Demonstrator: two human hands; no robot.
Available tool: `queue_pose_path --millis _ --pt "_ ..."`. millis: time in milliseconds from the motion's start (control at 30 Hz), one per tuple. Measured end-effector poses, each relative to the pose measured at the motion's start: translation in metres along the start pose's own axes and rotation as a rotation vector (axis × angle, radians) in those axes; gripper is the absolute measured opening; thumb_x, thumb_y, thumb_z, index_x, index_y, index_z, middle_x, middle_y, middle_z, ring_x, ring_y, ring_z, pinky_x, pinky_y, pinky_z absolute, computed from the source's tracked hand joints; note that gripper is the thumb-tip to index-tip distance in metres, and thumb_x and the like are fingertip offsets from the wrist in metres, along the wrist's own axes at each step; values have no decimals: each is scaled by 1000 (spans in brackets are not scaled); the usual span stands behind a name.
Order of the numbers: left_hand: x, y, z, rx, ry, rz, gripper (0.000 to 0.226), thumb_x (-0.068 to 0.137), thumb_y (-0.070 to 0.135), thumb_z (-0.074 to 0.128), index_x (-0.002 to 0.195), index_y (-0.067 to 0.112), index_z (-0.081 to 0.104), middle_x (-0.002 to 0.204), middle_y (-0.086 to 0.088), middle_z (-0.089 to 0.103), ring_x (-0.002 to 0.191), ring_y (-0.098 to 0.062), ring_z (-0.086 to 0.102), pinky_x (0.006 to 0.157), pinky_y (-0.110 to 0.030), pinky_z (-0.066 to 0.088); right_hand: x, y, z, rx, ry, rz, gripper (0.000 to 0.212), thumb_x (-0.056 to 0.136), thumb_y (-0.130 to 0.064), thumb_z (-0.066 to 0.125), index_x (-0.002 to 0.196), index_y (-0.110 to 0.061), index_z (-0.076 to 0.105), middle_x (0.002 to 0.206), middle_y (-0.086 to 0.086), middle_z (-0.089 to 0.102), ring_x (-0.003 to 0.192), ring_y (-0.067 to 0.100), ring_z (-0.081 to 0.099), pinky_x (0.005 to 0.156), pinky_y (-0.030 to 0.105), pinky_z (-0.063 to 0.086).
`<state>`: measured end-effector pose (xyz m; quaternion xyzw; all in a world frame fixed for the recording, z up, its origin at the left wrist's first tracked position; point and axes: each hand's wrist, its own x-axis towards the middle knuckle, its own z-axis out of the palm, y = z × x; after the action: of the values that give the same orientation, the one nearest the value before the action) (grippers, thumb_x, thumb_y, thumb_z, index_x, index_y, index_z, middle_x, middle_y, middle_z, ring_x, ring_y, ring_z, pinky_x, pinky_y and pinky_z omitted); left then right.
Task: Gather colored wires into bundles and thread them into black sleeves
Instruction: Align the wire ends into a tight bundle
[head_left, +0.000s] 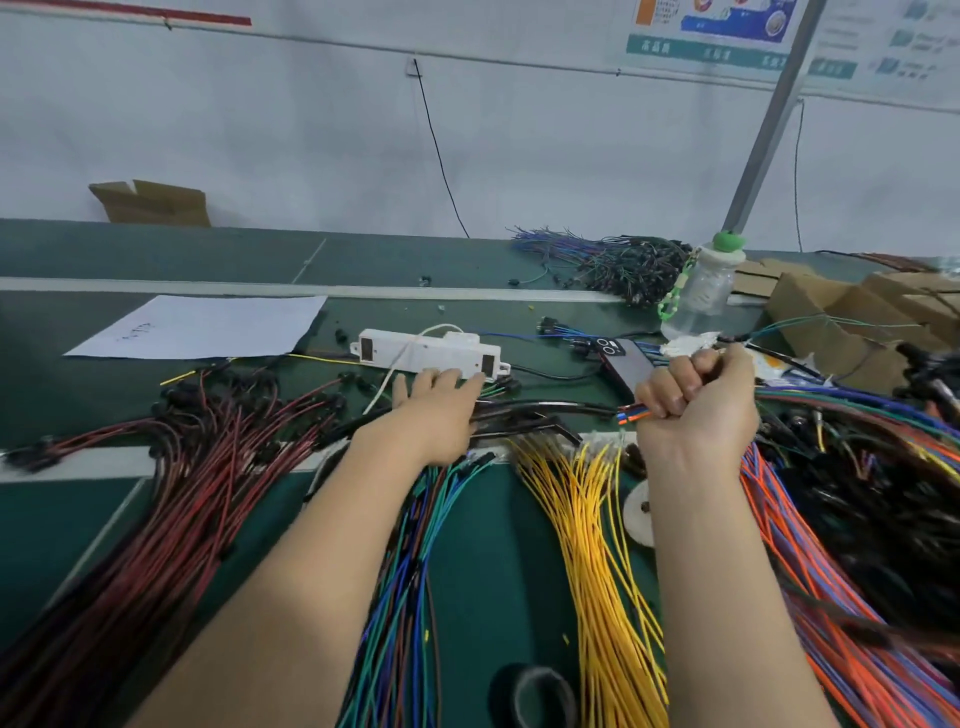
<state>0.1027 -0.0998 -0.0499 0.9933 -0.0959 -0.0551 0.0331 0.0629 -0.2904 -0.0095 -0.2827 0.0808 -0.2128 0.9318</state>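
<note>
My right hand (698, 397) grips a small bundle of colored wires (635, 414); their orange and blue ends stick out to the left of my fist. My left hand (439, 400) lies palm down, fingers straight, on the black sleeves (540, 410) that lie across the green table between my hands. Yellow wires (597, 545) fan out below my right hand. A blue, green and black wire bunch (410, 571) runs under my left forearm. Red and black wires (171, 493) spread at the left. Orange and purple wires (831, 597) lie at the right.
A white power strip (431, 352) and a phone (626, 358) lie beyond my hands. White paper (208, 326) sits at the left, a plastic bottle (701, 291) and cardboard boxes (852, 317) at the right. Black tape roll (535, 699) lies at the front edge.
</note>
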Motion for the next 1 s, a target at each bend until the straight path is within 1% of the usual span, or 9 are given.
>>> queue_pose_path --millis 67,133,200,267,333,433,633,800,1000 --pt "-18 3 -7 -132 118 23 51 100 23 40 147 20 21 152 -9 27 136 -29 27 113 -44 21 -11 -3 -8 -31 1 19 43 102 -28 32 61 -18 34 39 -8 23 30 7 16 34 18 12" --pt "-40 6 -12 -445 190 75 29 99 17 41 127 18 44 124 -10 57 98 -17 59 82 -28 44 -22 0 -14 -91 -3 60 42 103 -31 32 64 -17 38 39 -7 27 30 7 16 34 18 12" --pt "-63 11 -13 -716 140 93 11 99 15 40 107 17 47 90 -1 67 52 -1 56 51 -19 43 -32 8 -19 -197 -22 99 41 103 -38 34 71 -15 47 44 -4 38 29 6 19 33 16 13" --pt "-82 16 -8 -771 79 116 10 99 16 41 103 15 50 73 4 65 35 1 42 39 -13 34 -41 18 -23 -330 -74 142 41 99 -47 40 83 -13 56 53 -1 47 29 6 21 34 14 14" --pt "-97 20 0 -815 -29 140 11 99 20 42 101 14 51 69 5 62 34 0 38 37 -13 32 -47 28 -27 -426 -139 178 37 95 -47 50 90 -12 59 57 0 50 30 5 21 33 14 15" --pt "-109 20 7 -920 -174 147 13 97 32 48 96 20 52 72 3 60 38 -1 38 38 -14 32 -45 32 -35 -520 -260 181 27 93 -33 58 85 -9 64 50 -3 49 29 3 22 31 14 16" --pt "-112 0 9 -1188 -9 112 4 94 21 56 97 22 59 66 7 65 47 -1 44 42 -13 36 -37 33 -49 -501 -201 169 26 94 -28 59 74 -11 61 46 -5 49 28 2 21 31 15 15" --pt "-111 -18 12 -1162 1 34 7 93 16 58 95 15 65 68 5 70 51 0 51 46 -12 41 -28 35 -55 -496 -52 82 26 90 -25 66 81 -13 45 45 -3 49 28 4 23 31 15 16" --pt "-103 -18 24 -1156 21 -28 6 92 12 58 93 14 64 68 4 69 47 0 49 43 -12 39 -25 38 -56 -519 -20 64 27 88 -23 68 73 -11 49 50 -1 50 28 4 23 31 14 16"
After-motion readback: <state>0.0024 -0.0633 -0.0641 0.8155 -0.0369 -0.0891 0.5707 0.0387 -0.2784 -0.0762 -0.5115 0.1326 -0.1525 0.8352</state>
